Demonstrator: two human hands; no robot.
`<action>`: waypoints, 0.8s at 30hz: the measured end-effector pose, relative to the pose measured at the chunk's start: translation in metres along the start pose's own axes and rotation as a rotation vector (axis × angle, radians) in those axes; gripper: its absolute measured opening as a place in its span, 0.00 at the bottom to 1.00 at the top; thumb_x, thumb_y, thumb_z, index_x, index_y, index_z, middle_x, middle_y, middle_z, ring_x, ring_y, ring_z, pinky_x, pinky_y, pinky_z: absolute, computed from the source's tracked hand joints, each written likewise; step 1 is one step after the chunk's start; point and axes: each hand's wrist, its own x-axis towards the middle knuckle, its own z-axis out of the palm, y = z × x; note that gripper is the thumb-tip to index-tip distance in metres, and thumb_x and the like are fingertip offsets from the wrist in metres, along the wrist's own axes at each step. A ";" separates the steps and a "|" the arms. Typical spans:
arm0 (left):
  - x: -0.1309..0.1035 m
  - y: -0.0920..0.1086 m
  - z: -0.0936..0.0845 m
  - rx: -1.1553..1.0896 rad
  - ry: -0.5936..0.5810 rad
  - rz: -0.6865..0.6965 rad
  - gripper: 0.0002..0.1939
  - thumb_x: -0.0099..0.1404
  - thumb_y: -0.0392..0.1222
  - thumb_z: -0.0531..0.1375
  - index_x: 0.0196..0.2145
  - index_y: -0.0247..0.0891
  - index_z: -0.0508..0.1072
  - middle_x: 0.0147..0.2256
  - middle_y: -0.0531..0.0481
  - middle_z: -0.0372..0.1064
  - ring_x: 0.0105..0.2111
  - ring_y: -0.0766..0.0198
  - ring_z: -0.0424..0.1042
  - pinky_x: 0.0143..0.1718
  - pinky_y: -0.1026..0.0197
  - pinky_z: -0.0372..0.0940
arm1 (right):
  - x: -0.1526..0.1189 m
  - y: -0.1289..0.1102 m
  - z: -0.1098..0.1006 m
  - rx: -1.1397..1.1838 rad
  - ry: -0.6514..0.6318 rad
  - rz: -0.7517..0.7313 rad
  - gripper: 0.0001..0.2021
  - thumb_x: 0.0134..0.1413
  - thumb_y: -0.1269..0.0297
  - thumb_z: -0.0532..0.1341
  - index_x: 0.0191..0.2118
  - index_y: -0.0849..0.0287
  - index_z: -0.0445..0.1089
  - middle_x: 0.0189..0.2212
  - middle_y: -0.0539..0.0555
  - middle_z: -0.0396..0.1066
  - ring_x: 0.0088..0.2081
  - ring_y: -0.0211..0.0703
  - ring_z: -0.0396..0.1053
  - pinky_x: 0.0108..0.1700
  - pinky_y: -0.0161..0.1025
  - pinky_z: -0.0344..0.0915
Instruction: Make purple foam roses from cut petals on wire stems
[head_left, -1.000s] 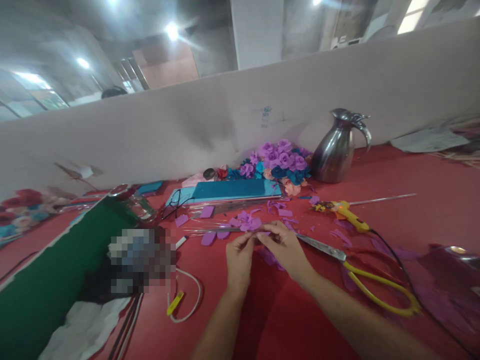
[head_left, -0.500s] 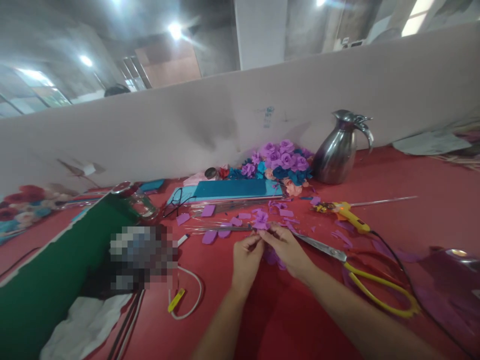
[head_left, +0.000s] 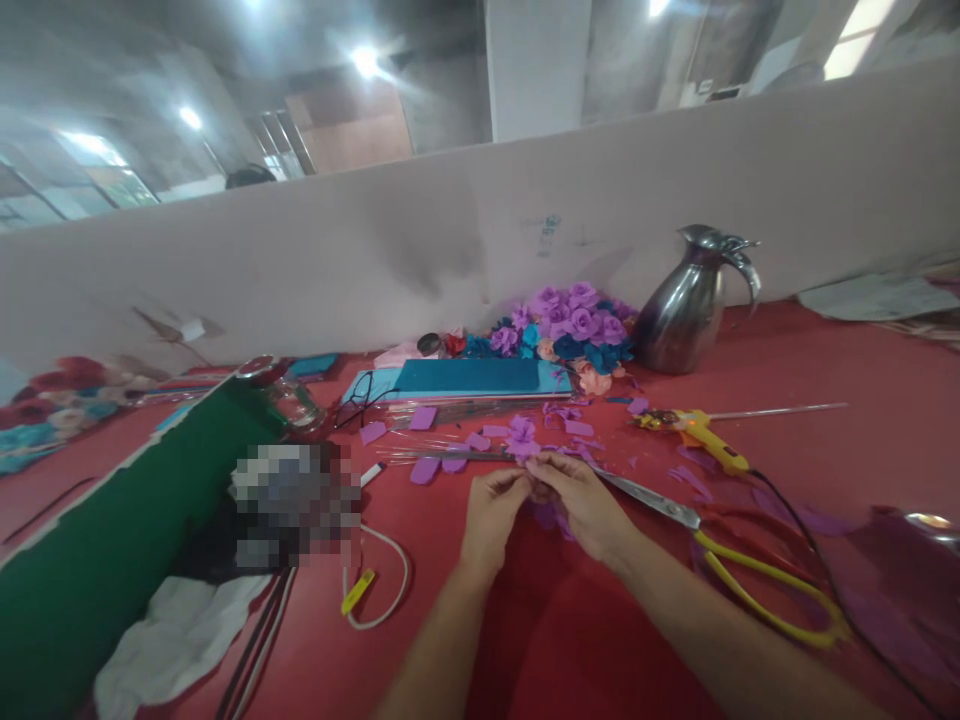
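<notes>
My left hand and my right hand meet at the middle of the red table, fingertips pinched together just below a small purple flower. The flower stands above the pinched fingers, and its base is hidden behind them. Both hands seem to hold it there. Purple paper pieces lie to the left and behind. Large scissors with yellow handles lie right of my right hand, their blades pointing toward it. A yellow glue gun rests farther right with a clear stick in it.
A steel jug stands at the back right beside finished paper flowers. Blue paper sheets, glasses and a glass jar lie farther back. A green panel and white cable are at the left.
The view has shifted slightly, so the table items appear farther right. My hands stay together, and the purple flower shows a little higher above my fingertips.
</notes>
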 end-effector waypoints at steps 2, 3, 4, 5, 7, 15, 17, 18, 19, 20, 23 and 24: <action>0.000 0.002 -0.001 -0.014 0.012 -0.024 0.08 0.51 0.42 0.66 0.27 0.34 0.81 0.24 0.48 0.75 0.27 0.64 0.71 0.35 0.62 0.64 | 0.000 0.001 -0.001 -0.005 0.028 -0.013 0.11 0.39 0.56 0.71 0.25 0.58 0.73 0.21 0.46 0.66 0.25 0.34 0.61 0.31 0.34 0.58; 0.000 0.003 -0.001 -0.026 0.050 -0.015 0.09 0.50 0.42 0.67 0.29 0.35 0.81 0.26 0.48 0.76 0.29 0.63 0.72 0.37 0.61 0.64 | 0.000 0.001 -0.002 -0.016 0.054 -0.027 0.12 0.39 0.56 0.71 0.26 0.58 0.74 0.23 0.47 0.68 0.27 0.35 0.63 0.33 0.34 0.59; 0.000 0.003 -0.001 -0.038 0.104 0.008 0.09 0.49 0.41 0.68 0.30 0.36 0.80 0.29 0.48 0.77 0.31 0.62 0.72 0.39 0.61 0.64 | 0.000 0.001 -0.002 -0.040 0.082 -0.047 0.12 0.39 0.55 0.71 0.27 0.57 0.74 0.25 0.47 0.70 0.29 0.37 0.65 0.36 0.35 0.60; 0.001 0.003 -0.002 -0.046 0.163 0.042 0.10 0.48 0.41 0.68 0.31 0.36 0.80 0.31 0.48 0.77 0.33 0.62 0.72 0.40 0.61 0.64 | -0.001 0.001 -0.002 -0.074 0.107 -0.071 0.12 0.39 0.55 0.70 0.28 0.57 0.75 0.26 0.48 0.71 0.31 0.38 0.66 0.38 0.36 0.60; 0.002 0.001 -0.003 -0.037 0.242 0.117 0.10 0.48 0.42 0.69 0.30 0.37 0.79 0.32 0.48 0.76 0.35 0.62 0.72 0.42 0.61 0.64 | -0.002 0.002 -0.001 -0.162 0.139 -0.114 0.13 0.40 0.53 0.69 0.29 0.56 0.74 0.28 0.48 0.71 0.34 0.39 0.66 0.41 0.36 0.60; 0.008 -0.012 -0.012 0.055 0.267 0.242 0.10 0.50 0.44 0.68 0.29 0.36 0.79 0.31 0.49 0.73 0.34 0.62 0.70 0.39 0.61 0.64 | -0.003 0.008 0.000 -0.451 0.137 -0.244 0.13 0.49 0.52 0.62 0.28 0.57 0.71 0.25 0.49 0.70 0.29 0.40 0.65 0.34 0.36 0.60; 0.009 -0.013 -0.014 0.093 0.276 0.265 0.08 0.51 0.43 0.67 0.29 0.37 0.79 0.30 0.50 0.74 0.34 0.63 0.70 0.39 0.61 0.64 | -0.004 0.007 0.000 -0.542 0.141 -0.291 0.12 0.51 0.53 0.61 0.28 0.57 0.70 0.25 0.50 0.71 0.29 0.41 0.66 0.34 0.37 0.61; 0.009 -0.013 -0.014 0.118 0.279 0.280 0.08 0.52 0.43 0.66 0.28 0.37 0.79 0.30 0.50 0.73 0.34 0.63 0.70 0.38 0.61 0.64 | -0.005 0.006 0.001 -0.587 0.146 -0.316 0.12 0.51 0.54 0.60 0.28 0.57 0.71 0.26 0.50 0.71 0.29 0.42 0.67 0.34 0.37 0.61; 0.009 -0.013 -0.014 0.148 0.283 0.299 0.07 0.53 0.43 0.66 0.28 0.37 0.79 0.30 0.50 0.73 0.33 0.63 0.70 0.38 0.61 0.64 | -0.007 0.006 0.001 -0.631 0.151 -0.339 0.11 0.52 0.55 0.59 0.28 0.57 0.71 0.26 0.50 0.72 0.30 0.43 0.68 0.35 0.37 0.62; 0.008 -0.011 -0.014 0.181 0.290 0.323 0.06 0.53 0.42 0.65 0.28 0.37 0.79 0.29 0.50 0.73 0.33 0.63 0.70 0.38 0.61 0.64 | -0.008 0.005 0.002 -0.670 0.157 -0.357 0.11 0.53 0.56 0.58 0.29 0.57 0.71 0.27 0.51 0.73 0.31 0.43 0.69 0.35 0.37 0.62; 0.004 -0.008 -0.011 0.284 0.318 0.406 0.05 0.54 0.41 0.64 0.27 0.38 0.78 0.30 0.49 0.73 0.34 0.62 0.71 0.40 0.60 0.64 | -0.010 0.002 0.004 -0.747 0.170 -0.384 0.10 0.55 0.58 0.56 0.29 0.56 0.70 0.27 0.50 0.74 0.31 0.43 0.70 0.34 0.37 0.63; 0.002 -0.007 -0.011 0.311 0.324 0.424 0.06 0.55 0.42 0.63 0.27 0.38 0.79 0.31 0.48 0.74 0.35 0.61 0.71 0.41 0.59 0.65 | -0.010 0.002 0.004 -0.756 0.171 -0.390 0.10 0.55 0.59 0.56 0.29 0.56 0.70 0.27 0.50 0.74 0.30 0.43 0.70 0.33 0.36 0.63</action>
